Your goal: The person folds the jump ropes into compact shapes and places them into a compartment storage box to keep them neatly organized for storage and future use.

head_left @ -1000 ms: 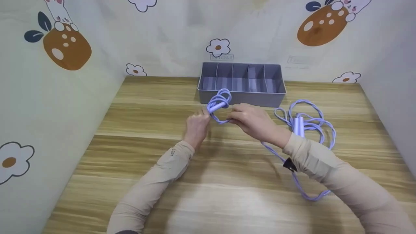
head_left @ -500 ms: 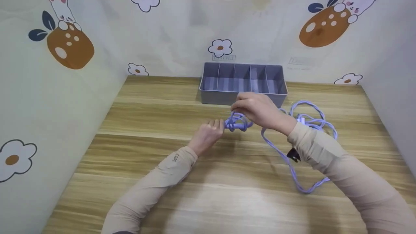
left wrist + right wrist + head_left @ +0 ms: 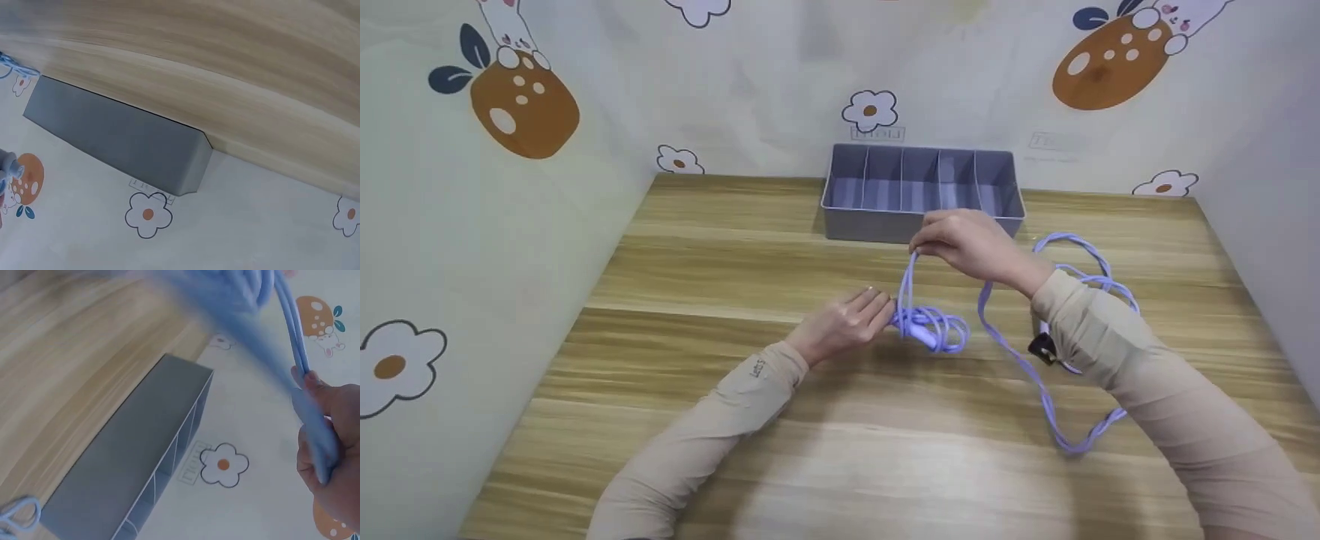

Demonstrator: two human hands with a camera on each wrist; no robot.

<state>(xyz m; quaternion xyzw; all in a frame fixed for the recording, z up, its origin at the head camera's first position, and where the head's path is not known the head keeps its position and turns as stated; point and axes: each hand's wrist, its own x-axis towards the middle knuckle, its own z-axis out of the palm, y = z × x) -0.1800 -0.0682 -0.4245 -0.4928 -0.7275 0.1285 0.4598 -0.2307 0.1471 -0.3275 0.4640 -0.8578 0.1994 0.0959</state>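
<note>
In the head view my left hand (image 3: 844,326) grips a looped bundle of purple-blue jump rope (image 3: 952,330), its smooth handle (image 3: 921,334) lying among the coils. My right hand (image 3: 967,244), higher and to the right, pinches the cord and draws a narrow loop upward from the bundle. More cord (image 3: 1035,375) hangs from the right hand and curves across the tabletop. Up close in the right wrist view, thumb and fingers of the right hand (image 3: 343,450) are curled on doubled cord (image 3: 292,326). The left wrist view shows scarcely anything of the left hand.
Behind the hands, against the patterned backdrop, stands a grey box (image 3: 885,225) with several compartments. More looped purple-blue rope (image 3: 1072,238) lies on the wooden table (image 3: 697,390) at right, partly hidden by the right forearm. A small black piece (image 3: 1041,349) sits at the right cuff.
The left hand and the rope bundle have come down and to the right, nearer me. The right hand has moved up and right, pulling a loop of cord out from the bundle.
</note>
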